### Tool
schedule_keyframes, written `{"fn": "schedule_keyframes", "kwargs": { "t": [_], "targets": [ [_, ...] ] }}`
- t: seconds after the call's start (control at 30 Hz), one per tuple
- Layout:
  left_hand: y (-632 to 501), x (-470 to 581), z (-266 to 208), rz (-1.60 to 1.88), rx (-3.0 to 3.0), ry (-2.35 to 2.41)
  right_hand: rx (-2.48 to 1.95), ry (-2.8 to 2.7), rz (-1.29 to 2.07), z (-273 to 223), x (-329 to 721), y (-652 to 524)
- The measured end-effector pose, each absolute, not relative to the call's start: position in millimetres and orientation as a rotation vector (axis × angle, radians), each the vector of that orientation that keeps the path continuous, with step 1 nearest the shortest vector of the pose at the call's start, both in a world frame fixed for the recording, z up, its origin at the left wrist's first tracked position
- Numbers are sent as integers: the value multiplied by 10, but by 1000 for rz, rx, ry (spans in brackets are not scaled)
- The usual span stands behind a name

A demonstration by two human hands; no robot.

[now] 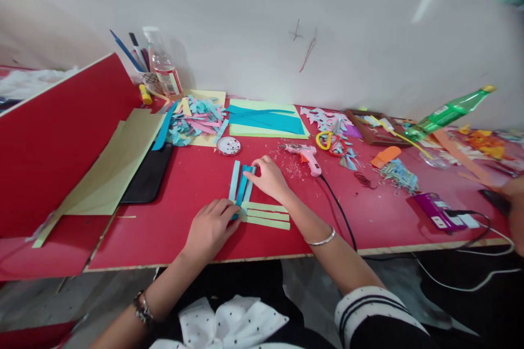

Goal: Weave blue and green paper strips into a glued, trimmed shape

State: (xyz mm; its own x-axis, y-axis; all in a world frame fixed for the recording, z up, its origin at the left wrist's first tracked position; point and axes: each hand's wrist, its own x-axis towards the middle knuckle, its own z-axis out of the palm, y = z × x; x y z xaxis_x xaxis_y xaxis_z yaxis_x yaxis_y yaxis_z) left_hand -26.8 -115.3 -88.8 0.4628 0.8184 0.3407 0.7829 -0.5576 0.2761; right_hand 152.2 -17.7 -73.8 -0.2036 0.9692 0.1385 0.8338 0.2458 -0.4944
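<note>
Vertical blue paper strips [242, 188] and horizontal pale yellow-green paper strips [268, 216] cross each other on the red table in front of me. My left hand [209, 227] has its fingers closed at the lower end of the darker blue strip, near the crossing. At that strip's upper end, my right hand [268, 179] pinches with thumb and fingers. A paler blue strip [234, 180] lies just left of it, and another shows partly under my right hand. The fingertips hide part of where the strips cross.
A pink glue gun [305, 157] with a black cord lies right of my hands, near scissors [325, 140]. Behind are blue paper sheets [266, 120], a heap of paper scraps [198, 120] and a small round lid [228, 145]. A purple power socket [440, 211] sits right, near another person's hand.
</note>
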Motion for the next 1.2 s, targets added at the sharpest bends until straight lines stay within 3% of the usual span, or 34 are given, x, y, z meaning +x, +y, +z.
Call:
{"fn": "schedule_keyframes", "kwargs": {
  "t": [0.77,1.2],
  "targets": [
    [-1149,-265,-876,659,2648,1456,-1509,-2144,529,-780,1553,-45],
    [-1147,-264,-875,646,2631,1454,-1152,-2063,562,-805,1539,26]
  ]
}}
